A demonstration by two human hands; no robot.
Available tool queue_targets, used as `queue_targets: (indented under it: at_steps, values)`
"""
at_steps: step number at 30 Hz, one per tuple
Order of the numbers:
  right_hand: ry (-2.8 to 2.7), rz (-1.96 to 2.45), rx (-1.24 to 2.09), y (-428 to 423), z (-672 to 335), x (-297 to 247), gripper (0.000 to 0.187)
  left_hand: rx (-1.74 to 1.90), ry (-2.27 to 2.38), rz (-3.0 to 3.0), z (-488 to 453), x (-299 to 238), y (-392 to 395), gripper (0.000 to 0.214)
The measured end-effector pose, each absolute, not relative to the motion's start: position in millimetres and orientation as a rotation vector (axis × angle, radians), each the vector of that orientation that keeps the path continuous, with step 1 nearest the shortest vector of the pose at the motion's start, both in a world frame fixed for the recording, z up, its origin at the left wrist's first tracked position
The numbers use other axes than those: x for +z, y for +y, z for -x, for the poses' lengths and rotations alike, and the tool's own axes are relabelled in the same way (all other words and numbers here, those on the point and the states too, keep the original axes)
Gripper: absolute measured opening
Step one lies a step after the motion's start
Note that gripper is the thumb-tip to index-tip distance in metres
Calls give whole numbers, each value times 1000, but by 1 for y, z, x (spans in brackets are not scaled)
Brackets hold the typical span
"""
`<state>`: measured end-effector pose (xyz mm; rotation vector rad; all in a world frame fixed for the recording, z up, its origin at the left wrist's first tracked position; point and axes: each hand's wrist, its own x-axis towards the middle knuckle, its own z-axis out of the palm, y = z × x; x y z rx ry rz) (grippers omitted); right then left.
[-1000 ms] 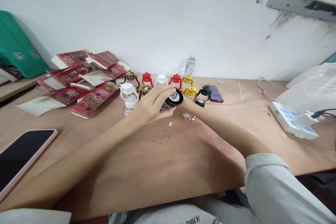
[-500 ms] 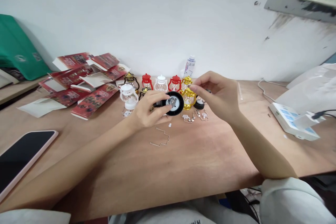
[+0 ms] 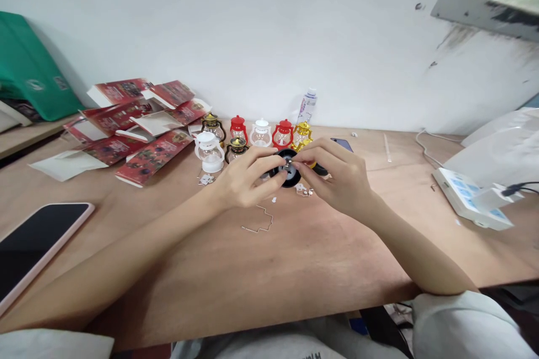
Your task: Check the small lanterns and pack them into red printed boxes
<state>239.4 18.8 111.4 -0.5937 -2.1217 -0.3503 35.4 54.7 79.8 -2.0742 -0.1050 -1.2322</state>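
Observation:
My left hand (image 3: 248, 178) grips a small black lantern, its round underside (image 3: 291, 182) turned up towards me. Silvery metal parts show in the pale middle of that underside. My right hand (image 3: 339, 175) is closed in a pinch at the same spot; whatever its fingertips hold is too small and covered to name. Behind the hands stand small lanterns: a white one (image 3: 209, 152), a bronze one (image 3: 236, 147), a red one (image 3: 282, 134) and a gold one (image 3: 302, 133). A bent wire handle (image 3: 264, 221) lies on the table nearer to me.
Opened red boxes (image 3: 154, 158) are heaped at the left, behind a phone (image 3: 40, 247). A bottle (image 3: 307, 105) stands against the wall. At the right sits a white power strip (image 3: 469, 196) with a plugged-in charger. Small metal bits (image 3: 206, 179) lie by the lanterns.
My right hand has come left and down onto the lantern's underside, its fingertips now touching there. My left hand, holding the lantern, has shifted slightly right.

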Motion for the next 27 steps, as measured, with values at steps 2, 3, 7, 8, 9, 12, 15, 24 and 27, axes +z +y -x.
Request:
queue_targets:
  at_steps: [2,3,7,8,9,12,15,24,27]
  values:
    - [-2119,599,-361,17,-239,112,14,-1236,-78,2059,-37,81,54,7]
    - [-2114,607,-350,16,-239,112,14,-1239,-66,2053,-37,82,53,6]
    - [-2109,726,-17,15,-241,116,9,-1261,-38,2065,-39,81,50,7]
    - [-2097,767,137,15,-242,117,8,-1273,-33,2087,-39,81,49,9]
    - [-2076,802,308,15,-243,118,8,-1290,-41,2123,-39,80,47,10]
    - [-1933,877,825,16,-244,121,18,-1293,-51,2241,-36,81,43,11]
    - [-1789,900,1140,15,-242,124,29,-1222,5,2214,-32,83,45,12]
    - [-1474,852,1257,16,-232,108,51,-1165,248,1990,-41,87,46,13]
    - [-1443,816,1261,24,-228,99,43,-1279,-46,2112,-40,83,46,11]
